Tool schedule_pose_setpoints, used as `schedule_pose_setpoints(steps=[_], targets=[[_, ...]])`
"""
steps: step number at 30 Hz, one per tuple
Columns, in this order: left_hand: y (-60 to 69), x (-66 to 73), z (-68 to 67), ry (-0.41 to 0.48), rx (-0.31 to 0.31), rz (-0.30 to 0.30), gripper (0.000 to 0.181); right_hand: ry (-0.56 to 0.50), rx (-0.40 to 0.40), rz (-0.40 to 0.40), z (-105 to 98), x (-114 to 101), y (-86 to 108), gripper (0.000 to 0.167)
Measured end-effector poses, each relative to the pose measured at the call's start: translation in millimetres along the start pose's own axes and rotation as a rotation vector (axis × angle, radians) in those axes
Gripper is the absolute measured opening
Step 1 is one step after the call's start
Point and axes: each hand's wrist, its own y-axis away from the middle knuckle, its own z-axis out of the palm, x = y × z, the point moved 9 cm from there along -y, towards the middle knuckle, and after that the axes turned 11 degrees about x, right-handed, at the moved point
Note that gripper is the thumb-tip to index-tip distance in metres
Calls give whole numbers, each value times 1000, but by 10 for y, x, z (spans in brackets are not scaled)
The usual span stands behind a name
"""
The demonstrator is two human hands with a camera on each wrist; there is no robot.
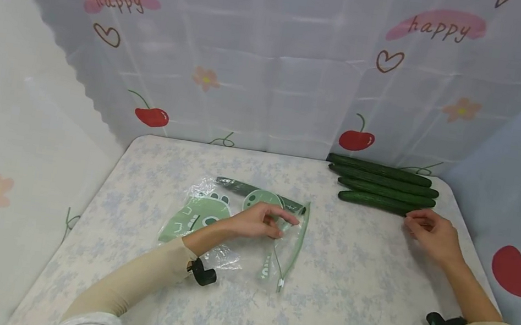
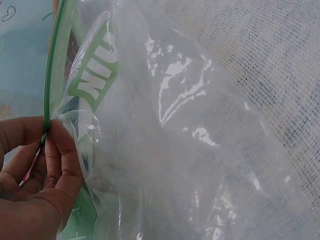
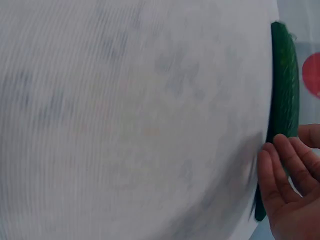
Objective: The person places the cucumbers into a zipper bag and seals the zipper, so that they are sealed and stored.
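A clear zip bag with green cartoon print (image 1: 205, 213) lies flat on the table, one cucumber (image 1: 242, 187) inside along its far side. My left hand (image 1: 259, 222) is over the bag near its mouth; in the left wrist view that hand (image 2: 42, 175) pinches the green zip edge of the bag (image 2: 165, 150) between thumb and fingers. At the right, my right hand (image 1: 437, 240) holds the right end of the nearest cucumber (image 1: 375, 201). The right wrist view has the fingers of this hand (image 3: 295, 185) on one side of the cucumber (image 3: 285, 90), the thumb on the other.
Several more cucumbers (image 1: 382, 184) lie side by side just beyond the held one, close to the back edge. The table (image 1: 350, 308) has a pale floral cloth. A printed curtain (image 1: 272, 75) stands behind it and along both sides.
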Motion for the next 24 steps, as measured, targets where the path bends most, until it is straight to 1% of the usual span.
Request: schedule_pose_setpoints(steps=[2, 5, 7, 8, 10, 12, 15, 20, 24], targets=[[5, 8, -2, 0, 4, -4, 48, -3, 55, 35, -82, 133, -35, 41], [13, 25, -6, -9, 13, -7, 47, -1, 147, 112, -213, 335, -82, 44], [20, 41, -11, -19, 17, -6, 46, 23, 190, 153, -288, 447, -105, 48], [21, 48, -12, -26, 18, -4, 46, 29, 200, 166, -315, 489, -113, 51], [18, 60, -9, -26, 15, 0, 46, 38, 191, 191, -339, 567, -132, 57], [14, 65, -7, -23, 11, 5, 46, 53, 158, 201, -333, 623, -154, 62], [3, 56, -2, -18, 8, 8, 46, 67, 108, 210, -292, 677, -191, 62], [3, 34, 1, -14, 9, 2, 46, 116, 89, 149, -243, 664, -253, 55], [11, 40, -2, -14, 10, 1, 46, 116, 94, 100, -227, 646, -278, 53]])
